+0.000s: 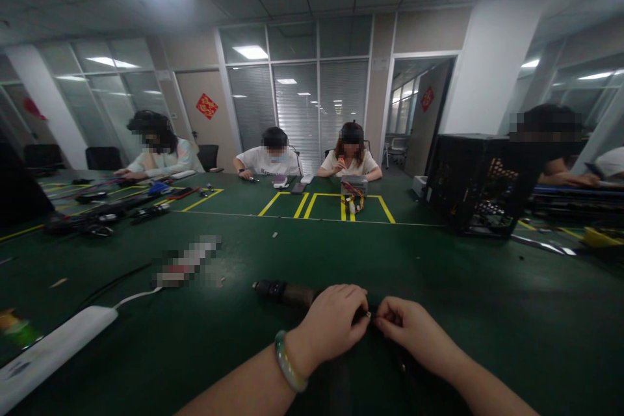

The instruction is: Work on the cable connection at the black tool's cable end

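My left hand (334,322), with a green bangle at the wrist, is closed in a pinch. Between its thumb and fingers shows a small pale, metallic-looking piece (369,315), too small to name. Close to its right, my right hand (414,331) is also pinched, its fingertips almost meeting those of the left; whatever they grip is hidden. A dark cylindrical tool with a chuck-like tip (287,292) lies on the green table (234,364) behind my left hand, its tip pointing left. My left hand covers the tool's other end.
A white power strip (58,351) lies at front left, its cord running toward a blurred patch. A black computer case (468,185) stands at right. Across the table, a power supply with coloured cables (354,188) sits before seated people. Dark cables (97,214) lie at far left.
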